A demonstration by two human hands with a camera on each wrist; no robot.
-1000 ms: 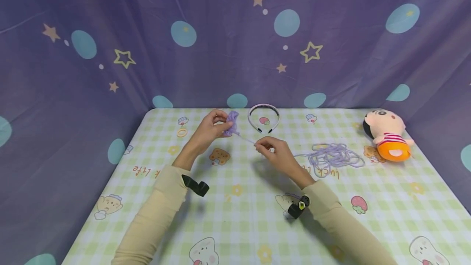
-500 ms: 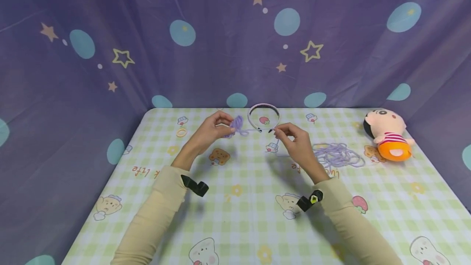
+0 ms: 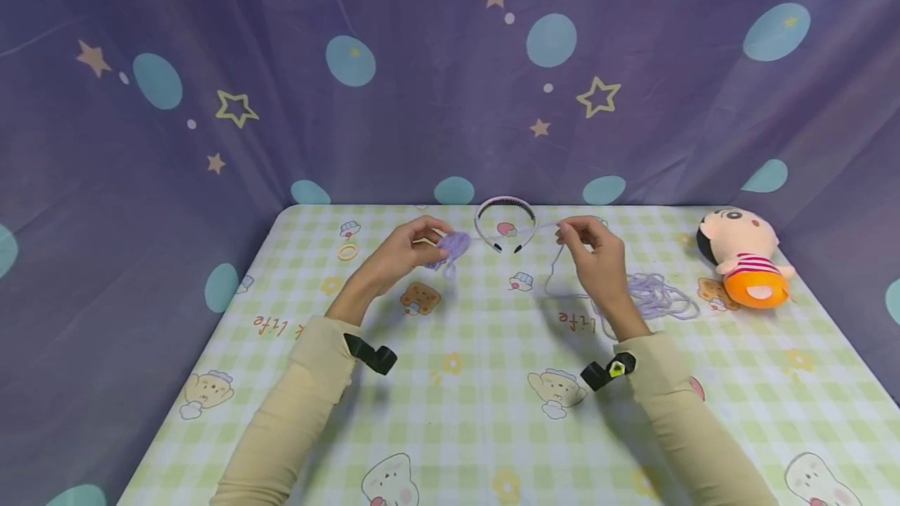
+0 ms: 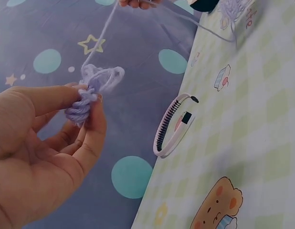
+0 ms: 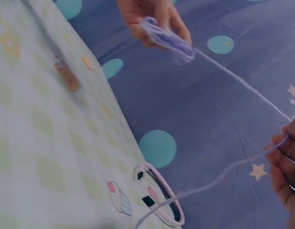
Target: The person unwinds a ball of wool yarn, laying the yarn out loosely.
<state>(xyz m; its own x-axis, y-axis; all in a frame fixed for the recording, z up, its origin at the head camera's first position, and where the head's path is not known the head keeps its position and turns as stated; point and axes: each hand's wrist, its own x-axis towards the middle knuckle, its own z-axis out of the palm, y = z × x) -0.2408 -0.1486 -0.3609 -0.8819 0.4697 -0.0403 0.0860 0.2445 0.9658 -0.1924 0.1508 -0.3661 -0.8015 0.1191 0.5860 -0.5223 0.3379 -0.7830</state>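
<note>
A small wound bundle of lilac yarn (image 4: 80, 107) is pinched between the thumb and fingers of my left hand (image 3: 408, 254), above the table. Loops of it stick out past the fingertips in the left wrist view. From the bundle a single yarn strand (image 5: 243, 83) runs taut to my right hand (image 3: 596, 256), which pinches it between thumb and fingertips. Below the right fingers the strand hangs slack down to the table and leads to a loose yarn pile (image 3: 657, 297), partly hidden behind the right wrist.
A pale headband (image 3: 506, 201) with dark inner teeth lies at the back of the table, behind the strand. A yellow ring (image 3: 348, 251) lies left of my left hand. A plush doll (image 3: 752, 264) is at the back right. The cloth (image 3: 485, 412) is checked green and white.
My right hand has moved right and away from the left, drawing the strand longer between them. The left hand has shifted only slightly, keeping its pinch on the yarn bundle.
</note>
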